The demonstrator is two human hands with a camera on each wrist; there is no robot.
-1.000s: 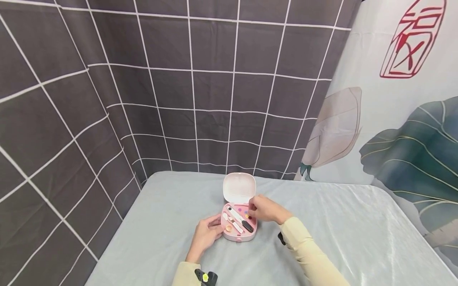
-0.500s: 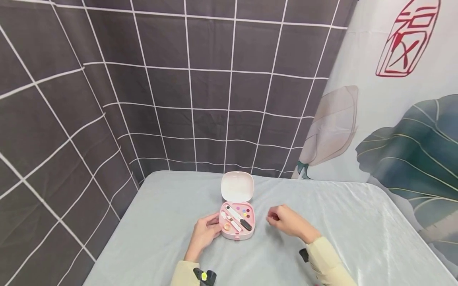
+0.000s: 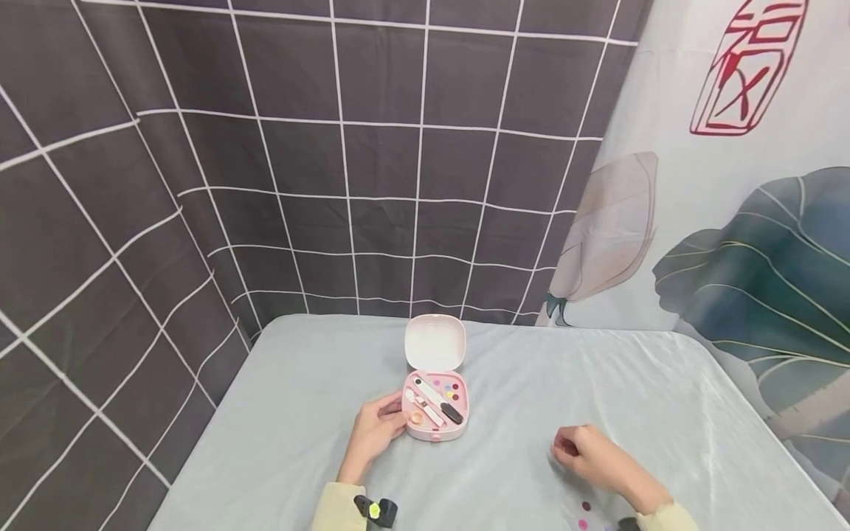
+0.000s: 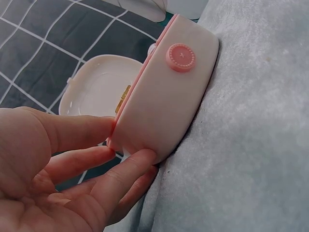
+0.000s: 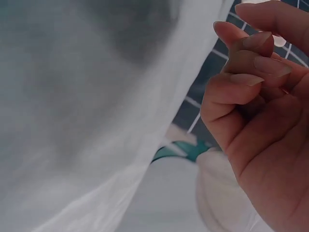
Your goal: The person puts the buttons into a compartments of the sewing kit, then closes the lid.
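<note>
A small pink-and-white sewing box (image 3: 434,435) stands with its lid raised on the cloth-covered table. My left hand (image 3: 375,428) holds its left side, thumb at the pink rim and fingertips against the white wall (image 4: 164,101). A pink button-shaped clasp (image 4: 181,57) is on the box's front. Inside lie a long white tool with a black end (image 3: 451,413), a slim pink-and-white tool (image 3: 432,414), a gold ring-like piece (image 3: 416,418) and several coloured buttons (image 3: 450,394). My right hand (image 3: 594,453) is over the table well right of the box, fingers loosely curled, nothing visible in them.
Loose buttons, one dark red (image 3: 586,506) and one pink (image 3: 583,524), lie on the pale blue cloth (image 3: 511,472) near the right wrist. The white lid (image 3: 434,343) leans back behind the box. A dark grid curtain (image 3: 372,162) hangs behind the table.
My right hand has left the right side of the box and moved right and towards me. Loose buttons have come into view near it. The left hand stays on the box.
</note>
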